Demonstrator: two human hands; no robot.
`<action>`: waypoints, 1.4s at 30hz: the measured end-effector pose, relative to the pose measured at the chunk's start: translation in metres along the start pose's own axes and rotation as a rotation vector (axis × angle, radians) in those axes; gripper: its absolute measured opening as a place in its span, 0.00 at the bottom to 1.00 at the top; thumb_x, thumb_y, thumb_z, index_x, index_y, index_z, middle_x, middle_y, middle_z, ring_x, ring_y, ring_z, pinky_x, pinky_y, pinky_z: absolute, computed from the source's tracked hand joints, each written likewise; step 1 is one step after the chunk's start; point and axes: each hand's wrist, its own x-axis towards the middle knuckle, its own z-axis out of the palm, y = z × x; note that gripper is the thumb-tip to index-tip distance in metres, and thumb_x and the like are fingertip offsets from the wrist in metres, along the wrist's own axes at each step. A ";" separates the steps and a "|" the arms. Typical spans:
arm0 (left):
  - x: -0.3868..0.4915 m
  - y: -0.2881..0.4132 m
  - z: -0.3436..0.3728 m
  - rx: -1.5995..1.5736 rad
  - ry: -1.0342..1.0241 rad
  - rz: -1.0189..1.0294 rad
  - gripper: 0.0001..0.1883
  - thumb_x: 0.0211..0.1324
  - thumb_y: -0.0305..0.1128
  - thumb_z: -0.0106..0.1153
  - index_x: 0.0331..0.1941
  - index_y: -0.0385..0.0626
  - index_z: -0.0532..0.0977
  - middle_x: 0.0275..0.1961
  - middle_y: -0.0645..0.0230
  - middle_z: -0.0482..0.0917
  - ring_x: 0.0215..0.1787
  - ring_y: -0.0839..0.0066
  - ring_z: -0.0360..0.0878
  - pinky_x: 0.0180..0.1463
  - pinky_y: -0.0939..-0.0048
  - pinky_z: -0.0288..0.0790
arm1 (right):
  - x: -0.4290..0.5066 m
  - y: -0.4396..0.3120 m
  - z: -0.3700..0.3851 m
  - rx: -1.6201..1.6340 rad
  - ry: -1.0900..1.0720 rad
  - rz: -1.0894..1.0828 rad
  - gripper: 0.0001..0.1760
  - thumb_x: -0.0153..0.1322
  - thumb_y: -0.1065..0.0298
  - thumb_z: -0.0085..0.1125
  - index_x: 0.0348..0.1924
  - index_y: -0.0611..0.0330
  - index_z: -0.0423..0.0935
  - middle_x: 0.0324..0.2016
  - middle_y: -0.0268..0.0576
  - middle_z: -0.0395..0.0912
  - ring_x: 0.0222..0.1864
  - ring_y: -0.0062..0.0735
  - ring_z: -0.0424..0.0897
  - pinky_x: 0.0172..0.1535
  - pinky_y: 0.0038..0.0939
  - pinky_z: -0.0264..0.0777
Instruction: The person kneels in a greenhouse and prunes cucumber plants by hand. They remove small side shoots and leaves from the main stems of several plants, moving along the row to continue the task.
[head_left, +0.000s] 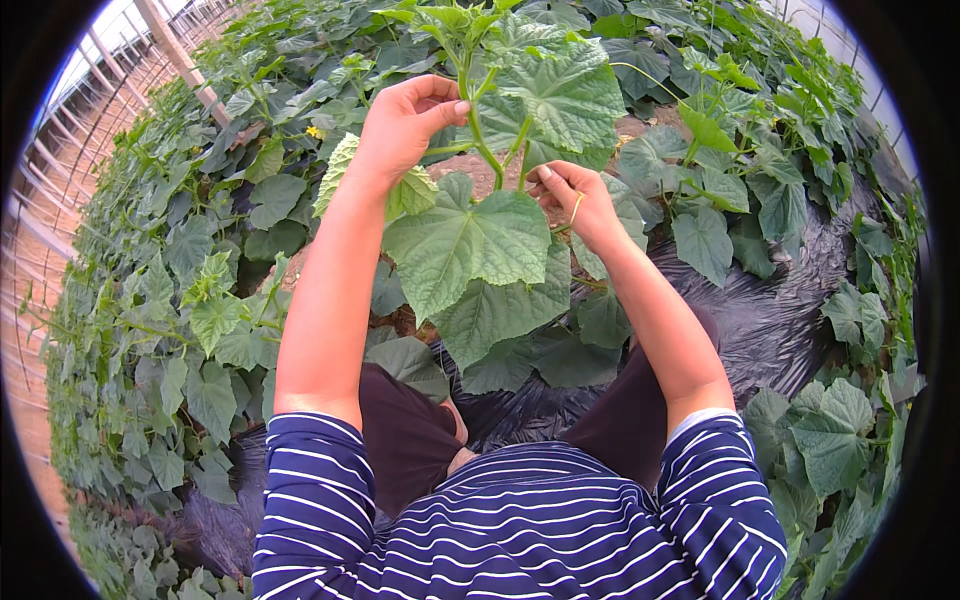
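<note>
A leafy cucumber vine (486, 154) stands upright before me, its growing tip at the top of the view. My left hand (420, 120) is at the upper stem, thumb and fingertips closed on it just below the tip. Lower and to the right, my right hand (574, 196) has its thumb against the bent fingers, close beside a thin green stalk; whether it pinches the stalk or something small is hidden. A thin yellow-green loop (577, 206) lies across the fingers of that hand. Broad cucumber leaves (472, 240) spread below and between both hands.
More cucumber plants (210, 322) crowd the left, with others (705, 240) on the right. Wrinkled dark plastic mulch film (757, 322) covers ground at the right and between my legs. A pale post (176, 56) and slanting poles stand at the upper left.
</note>
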 end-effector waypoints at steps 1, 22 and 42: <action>0.000 -0.001 -0.003 -0.002 -0.004 -0.013 0.13 0.57 0.29 0.64 0.45 0.36 0.77 0.39 0.68 0.83 0.39 0.79 0.80 0.50 0.75 0.72 | 0.002 0.008 0.000 0.063 -0.029 0.007 0.15 0.77 0.63 0.50 0.43 0.67 0.79 0.30 0.36 0.81 0.31 0.16 0.76 0.37 0.20 0.71; -0.120 -0.017 0.066 1.203 0.055 -0.076 0.33 0.50 0.26 0.63 0.63 0.50 0.67 0.66 0.58 0.67 0.59 0.55 0.72 0.57 0.60 0.69 | -0.027 0.034 0.021 -0.759 -0.300 -0.364 0.15 0.59 0.79 0.51 0.40 0.67 0.75 0.49 0.53 0.74 0.52 0.54 0.73 0.54 0.42 0.71; -0.130 -0.032 0.135 0.677 0.000 0.028 0.20 0.53 0.22 0.59 0.52 0.42 0.74 0.59 0.56 0.74 0.62 0.58 0.71 0.63 0.61 0.65 | -0.072 0.056 0.035 -1.050 -0.431 -0.473 0.13 0.63 0.68 0.55 0.39 0.61 0.80 0.56 0.53 0.69 0.57 0.44 0.71 0.50 0.38 0.72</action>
